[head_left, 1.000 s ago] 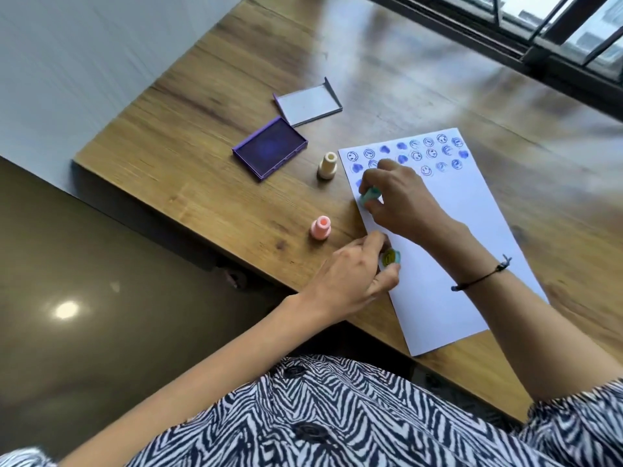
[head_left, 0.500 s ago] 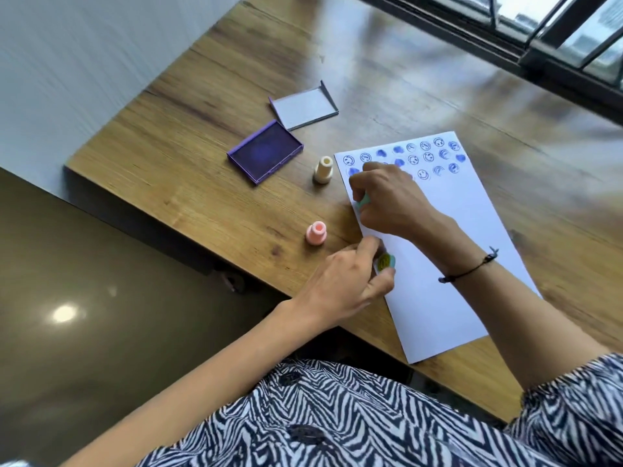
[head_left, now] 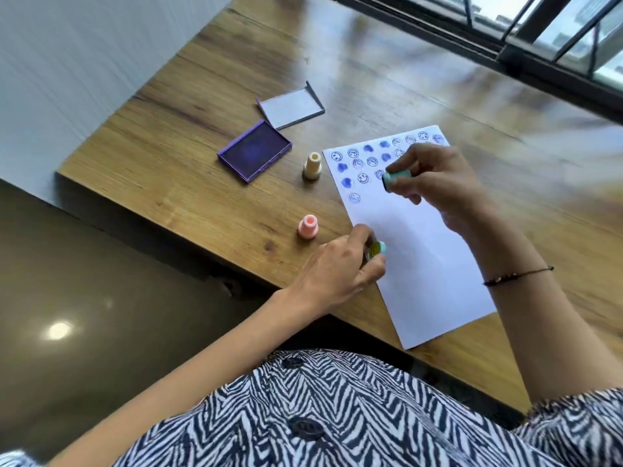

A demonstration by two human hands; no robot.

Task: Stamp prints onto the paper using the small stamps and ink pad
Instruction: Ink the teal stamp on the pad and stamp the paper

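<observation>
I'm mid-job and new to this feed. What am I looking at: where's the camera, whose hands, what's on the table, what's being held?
No machine here: a person's bare hands, filmed by one camera on their head looking down. On the wooden table lie white paper partly filled with blue prints, an open purple ink pad, its lid, a cream stamp and a pink stamp. The right hand holds a teal stamp lifted off the paper. The left hand grips a small cap at the paper's edge.

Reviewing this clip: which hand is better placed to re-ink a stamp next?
Right. The right hand holds the teal stamp lifted off the paper; the left hand pins the paper's edge.
</observation>
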